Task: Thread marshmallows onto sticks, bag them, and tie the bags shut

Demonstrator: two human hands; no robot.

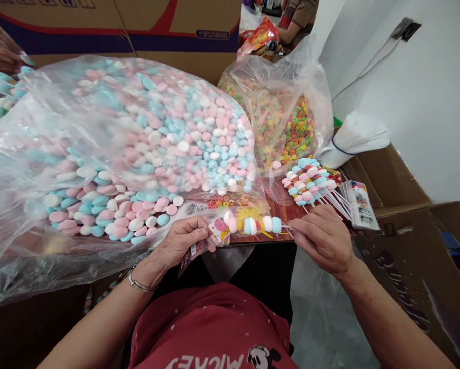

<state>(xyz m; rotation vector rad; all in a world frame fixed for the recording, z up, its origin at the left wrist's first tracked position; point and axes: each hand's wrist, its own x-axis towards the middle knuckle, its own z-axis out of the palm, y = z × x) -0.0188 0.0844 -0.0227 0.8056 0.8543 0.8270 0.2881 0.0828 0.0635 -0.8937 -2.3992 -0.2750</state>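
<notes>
A stick threaded with pink, white and blue marshmallow candies (253,224) lies level in front of me. My right hand (322,237) pinches the bare end of the stick. My left hand (183,240) is closed on a small printed wrapper (219,230) at the stick's other end. Just beyond my hands lies a big clear bag of loose pink, blue and white candies (137,148), its mouth spilling candies toward me. A pile of finished candy sticks (310,183) rests to the right of it, above my right hand.
A second clear bag holds coloured ring candies (287,128). A stack of printed wrappers (362,205) lies at the right beside open cardboard boxes (414,256). Large cartons (137,25) stand behind. Another person's arm (297,20) shows at the far top.
</notes>
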